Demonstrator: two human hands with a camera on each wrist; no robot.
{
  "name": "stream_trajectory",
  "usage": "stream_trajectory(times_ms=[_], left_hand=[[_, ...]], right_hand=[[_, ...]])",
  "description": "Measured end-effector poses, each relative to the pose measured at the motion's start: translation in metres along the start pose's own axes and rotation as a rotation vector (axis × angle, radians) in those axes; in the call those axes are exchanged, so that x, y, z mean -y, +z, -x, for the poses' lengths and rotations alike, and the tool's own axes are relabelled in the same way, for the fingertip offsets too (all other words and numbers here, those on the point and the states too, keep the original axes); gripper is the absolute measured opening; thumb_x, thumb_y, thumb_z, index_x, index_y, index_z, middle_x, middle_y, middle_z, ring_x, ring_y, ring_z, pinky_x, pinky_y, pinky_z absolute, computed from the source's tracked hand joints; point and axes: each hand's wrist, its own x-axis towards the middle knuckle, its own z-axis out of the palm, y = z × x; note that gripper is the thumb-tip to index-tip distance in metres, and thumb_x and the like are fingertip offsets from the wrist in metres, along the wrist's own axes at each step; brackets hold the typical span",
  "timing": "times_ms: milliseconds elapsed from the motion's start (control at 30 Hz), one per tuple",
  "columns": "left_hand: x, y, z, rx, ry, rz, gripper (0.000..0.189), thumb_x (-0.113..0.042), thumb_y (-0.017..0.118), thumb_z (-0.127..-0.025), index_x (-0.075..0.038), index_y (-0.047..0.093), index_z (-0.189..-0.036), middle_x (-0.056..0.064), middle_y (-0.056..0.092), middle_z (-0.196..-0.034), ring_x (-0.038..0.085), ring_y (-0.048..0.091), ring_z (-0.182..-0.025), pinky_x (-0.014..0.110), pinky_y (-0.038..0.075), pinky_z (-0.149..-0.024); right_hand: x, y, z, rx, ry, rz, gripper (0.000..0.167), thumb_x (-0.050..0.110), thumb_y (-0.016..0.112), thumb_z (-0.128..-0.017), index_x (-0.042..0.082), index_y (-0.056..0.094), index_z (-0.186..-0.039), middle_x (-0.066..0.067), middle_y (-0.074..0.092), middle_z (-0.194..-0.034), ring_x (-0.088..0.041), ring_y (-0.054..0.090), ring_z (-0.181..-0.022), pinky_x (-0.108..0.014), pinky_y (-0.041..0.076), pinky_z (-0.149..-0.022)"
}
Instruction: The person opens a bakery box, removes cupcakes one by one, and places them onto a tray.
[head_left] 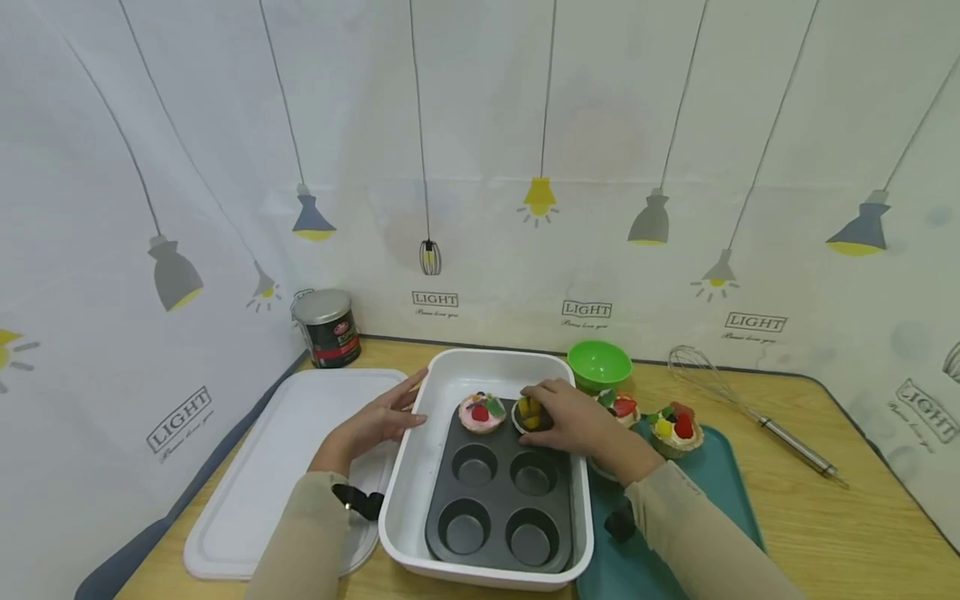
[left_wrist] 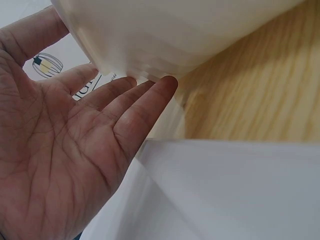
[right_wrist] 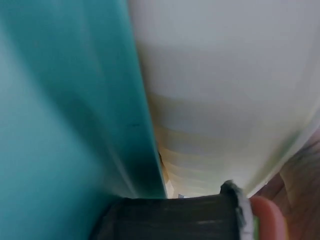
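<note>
White walls of the basin (head_left: 411,492) enclose a grey muffin tin (head_left: 500,493), perhaps to contain it; the left hand (head_left: 378,419), fingers outstretched, touches the basin's left side, probably to steady it; the right hand (head_left: 576,419) pinches the yellow-topped tart (head_left: 528,412) by its edges, likely to spare the topping, at the tin's far right cup; whether it is seated I cannot tell; it looks dark-filled and pale-rimmed, beside a pink tart (head_left: 482,413).

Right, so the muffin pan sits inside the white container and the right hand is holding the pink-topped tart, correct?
Not that tart: the head view shows the right hand holding the yellow-topped tart. The muffin pan does sit inside the white container.
</note>
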Motion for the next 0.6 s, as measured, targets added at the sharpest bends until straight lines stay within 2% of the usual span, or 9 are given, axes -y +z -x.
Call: stream_trajectory(times_ms=[200, 400, 600], left_hand=[[0.001, 0.002, 0.002, -0.013, -0.008, -0.001, 0.089, -0.020, 0.073, -0.088, -0.044, 0.023, -0.158, 0.009, 0.020, -0.166, 0.036, 0.041, -0.141, 0.054, 0.044, -0.105], [-0.001, 0.003, 0.002, -0.010, -0.004, -0.012, 0.088, -0.020, 0.071, -0.089, -0.044, 0.023, -0.158, 0.009, 0.020, -0.166, 0.036, 0.038, -0.143, 0.056, 0.040, -0.108], [-0.003, 0.003, 0.002, -0.011, -0.003, -0.003, 0.090, -0.021, 0.073, -0.087, -0.043, 0.023, -0.159, 0.008, 0.020, -0.166, 0.036, 0.036, -0.144, 0.056, 0.040, -0.108]], right_hand=[[0.001, -0.002, 0.002, -0.064, -0.044, -0.006, 0.071, 0.048, 0.083, -0.079, 0.011, 0.060, -0.135, -0.003, 0.062, -0.117, -0.017, 0.059, -0.104, -0.037, 0.054, -0.090], [0.009, -0.014, 0.007, -0.105, -0.016, -0.055, 0.071, 0.047, 0.084, -0.078, 0.013, 0.059, -0.135, -0.005, 0.062, -0.121, -0.019, 0.060, -0.106, -0.040, 0.054, -0.092], [0.015, -0.025, 0.014, -0.138, 0.010, -0.128, 0.071, 0.049, 0.083, -0.079, 0.014, 0.059, -0.135, -0.002, 0.061, -0.121, -0.017, 0.058, -0.105, -0.039, 0.054, -0.091]])
